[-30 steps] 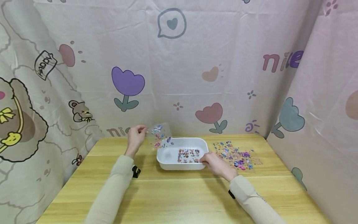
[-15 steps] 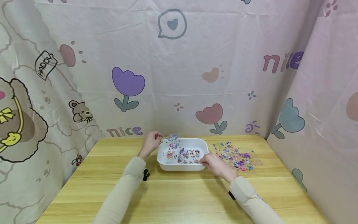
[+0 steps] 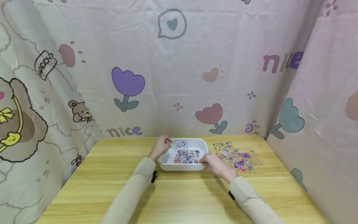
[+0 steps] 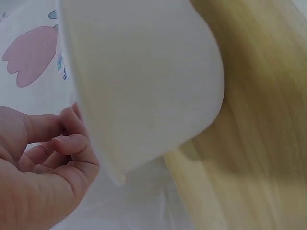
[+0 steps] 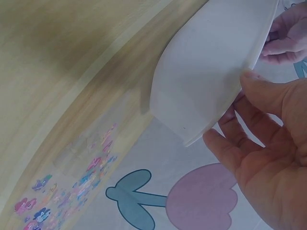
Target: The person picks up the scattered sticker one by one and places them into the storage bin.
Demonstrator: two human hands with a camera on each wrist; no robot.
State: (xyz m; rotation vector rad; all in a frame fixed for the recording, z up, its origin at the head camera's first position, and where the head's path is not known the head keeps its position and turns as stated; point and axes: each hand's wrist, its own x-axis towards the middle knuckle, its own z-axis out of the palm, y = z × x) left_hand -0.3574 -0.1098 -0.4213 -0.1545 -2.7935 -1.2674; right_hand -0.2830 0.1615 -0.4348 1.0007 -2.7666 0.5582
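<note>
A white plastic box (image 3: 181, 167) with rounded corners stands on the wooden table. My left hand (image 3: 160, 147) is at its left end, pinching a clear sticker sheet (image 3: 181, 144) with colourful figures. The sheet reaches down into the box, over another sticker sheet (image 3: 197, 152) lying on the bottom. In the left wrist view the left hand (image 4: 53, 163) has its fingers curled by the rim, the sheet mostly hidden behind the wall. With thumb and fingers, my right hand (image 3: 216, 164) holds the box's near right corner; the right wrist view shows this right hand (image 5: 273, 129) at the rim.
Several clear sticker sheets (image 3: 237, 157) lie overlapped on the table right of the box. Wooden tabletop (image 3: 179, 199) stretches in front. A printed cloth (image 3: 173, 77) hangs behind the table and along both sides.
My left hand has moved right and down, bringing the sticker sheet from beside the box's left end into it. My right hand stays at the rim, and the box has not moved.
</note>
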